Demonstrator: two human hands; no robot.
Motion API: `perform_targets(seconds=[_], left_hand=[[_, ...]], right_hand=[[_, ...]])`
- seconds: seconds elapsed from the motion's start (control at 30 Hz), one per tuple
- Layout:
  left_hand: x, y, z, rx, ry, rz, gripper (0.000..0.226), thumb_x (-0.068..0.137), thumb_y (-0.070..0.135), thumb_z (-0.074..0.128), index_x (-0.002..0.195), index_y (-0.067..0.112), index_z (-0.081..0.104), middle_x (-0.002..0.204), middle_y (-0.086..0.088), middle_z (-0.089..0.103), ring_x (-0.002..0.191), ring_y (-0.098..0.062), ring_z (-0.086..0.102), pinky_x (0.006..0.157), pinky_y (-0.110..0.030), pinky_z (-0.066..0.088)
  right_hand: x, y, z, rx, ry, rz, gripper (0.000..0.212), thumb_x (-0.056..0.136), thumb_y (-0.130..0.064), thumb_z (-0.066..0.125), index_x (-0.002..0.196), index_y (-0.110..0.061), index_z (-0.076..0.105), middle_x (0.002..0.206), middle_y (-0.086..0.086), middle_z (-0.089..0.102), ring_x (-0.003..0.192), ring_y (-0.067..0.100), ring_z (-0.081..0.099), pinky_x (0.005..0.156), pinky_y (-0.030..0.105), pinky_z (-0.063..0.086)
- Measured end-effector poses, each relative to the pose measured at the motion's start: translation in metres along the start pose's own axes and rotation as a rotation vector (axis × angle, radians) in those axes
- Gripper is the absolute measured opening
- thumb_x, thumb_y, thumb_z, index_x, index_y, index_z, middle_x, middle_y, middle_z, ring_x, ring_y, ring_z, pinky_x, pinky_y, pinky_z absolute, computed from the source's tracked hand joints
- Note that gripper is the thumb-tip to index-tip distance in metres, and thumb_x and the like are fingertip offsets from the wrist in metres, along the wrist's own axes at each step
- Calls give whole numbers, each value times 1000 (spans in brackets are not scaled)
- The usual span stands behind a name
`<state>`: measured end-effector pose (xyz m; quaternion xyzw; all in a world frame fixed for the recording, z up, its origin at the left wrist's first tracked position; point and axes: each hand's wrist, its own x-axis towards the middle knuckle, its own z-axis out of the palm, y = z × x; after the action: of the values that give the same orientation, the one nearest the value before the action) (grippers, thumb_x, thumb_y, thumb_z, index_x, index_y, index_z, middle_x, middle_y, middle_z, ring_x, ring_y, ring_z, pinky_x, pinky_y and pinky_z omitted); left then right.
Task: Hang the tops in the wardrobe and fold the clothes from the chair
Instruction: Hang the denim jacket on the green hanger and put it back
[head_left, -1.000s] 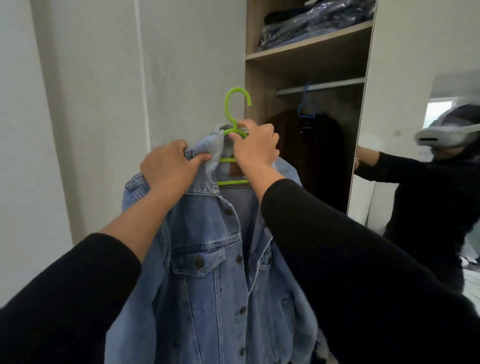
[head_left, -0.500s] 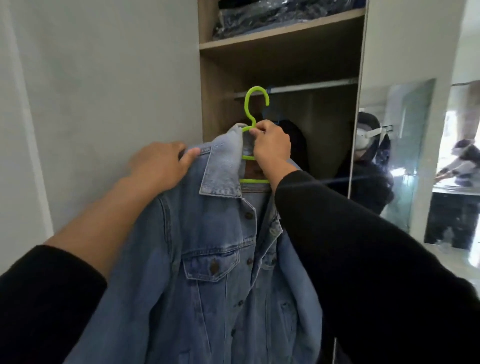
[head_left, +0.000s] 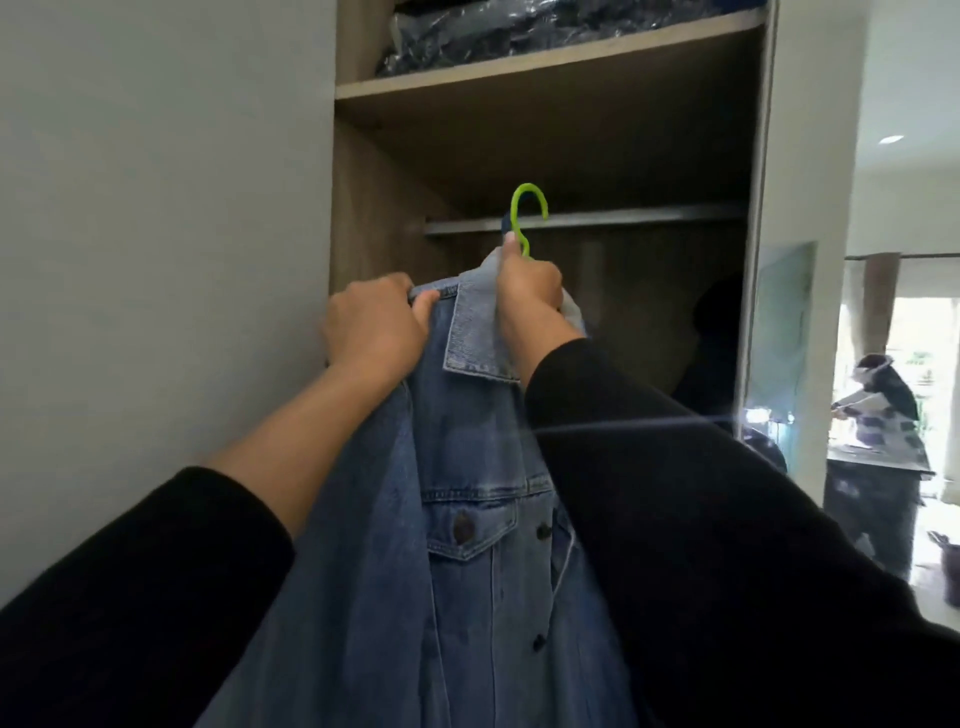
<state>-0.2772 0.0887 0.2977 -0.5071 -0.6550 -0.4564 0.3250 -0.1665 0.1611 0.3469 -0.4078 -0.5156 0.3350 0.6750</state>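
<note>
A blue denim jacket (head_left: 467, 519) hangs on a lime green hanger (head_left: 522, 218), held up in front of the open wardrobe. My right hand (head_left: 527, 291) grips the hanger's neck at the collar. The green hook rises in front of the metal rail (head_left: 623, 218), and I cannot tell whether it touches it. My left hand (head_left: 376, 327) grips the jacket's left shoulder beside the collar. Most of the hanger is hidden inside the jacket.
A wooden shelf (head_left: 545, 67) above the rail holds dark clothes in plastic wrap (head_left: 519, 31). A dark garment (head_left: 711, 343) hangs at the wardrobe's right. A mirrored door (head_left: 779, 353) stands right of the opening. A white wall (head_left: 156, 234) is on the left.
Both hands have lifted the jacket up and forward into the wardrobe opening, bringing the green hook level with the rail. My view has swung to the right.
</note>
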Motion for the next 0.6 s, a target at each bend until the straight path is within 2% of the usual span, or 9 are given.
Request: perform_targets(seconds=[0.03, 0.1, 0.17, 0.3, 0.43, 0.6], left_hand=[[8, 5, 10, -19, 8, -5, 33, 93, 43, 47, 96, 15, 64, 97, -19, 67, 94, -41, 59, 67, -34, 40], [21, 17, 28, -71, 18, -3, 30, 92, 41, 49, 96, 16, 64, 96, -16, 67, 93, -39, 60, 71, -36, 45], [33, 28, 44, -166, 3, 19, 26, 91, 36, 50, 97, 15, 64, 96, -13, 68, 93, -35, 62, 75, -36, 47], [47, 43, 72, -422, -54, 86, 22, 91, 22, 50, 106, 15, 65, 103, -5, 69, 95, -22, 63, 78, -26, 42], [53, 48, 93, -573, -101, 148, 33, 93, 17, 51, 124, 18, 58, 114, 0, 67, 94, -7, 60, 82, -17, 43], [65, 43, 117, -625, -99, 148, 36, 94, 18, 51, 129, 18, 56, 116, -2, 67, 101, -13, 63, 85, -18, 44]], right_hand=[[9, -1, 4, 13, -16, -2, 56, 85, -50, 59, 116, -3, 57, 114, 11, 63, 107, 28, 59, 95, 36, 46], [28, 3, 12, 58, -32, -38, 39, 80, -38, 69, 104, -7, 64, 101, 8, 66, 96, 25, 63, 90, 37, 51], [50, 9, 14, 68, -8, -75, 29, 79, -26, 67, 103, -9, 66, 102, 9, 69, 97, 27, 65, 90, 41, 52], [95, 12, 11, 119, 62, -78, 24, 85, -17, 58, 105, -7, 66, 110, 12, 68, 105, 29, 62, 97, 41, 48], [133, 13, 13, 55, 59, -90, 29, 92, -21, 50, 111, -4, 63, 118, 16, 64, 112, 31, 59, 100, 40, 45], [160, 19, 28, 41, 19, -53, 39, 96, -37, 42, 115, -10, 63, 115, 11, 65, 106, 28, 62, 93, 35, 49]])
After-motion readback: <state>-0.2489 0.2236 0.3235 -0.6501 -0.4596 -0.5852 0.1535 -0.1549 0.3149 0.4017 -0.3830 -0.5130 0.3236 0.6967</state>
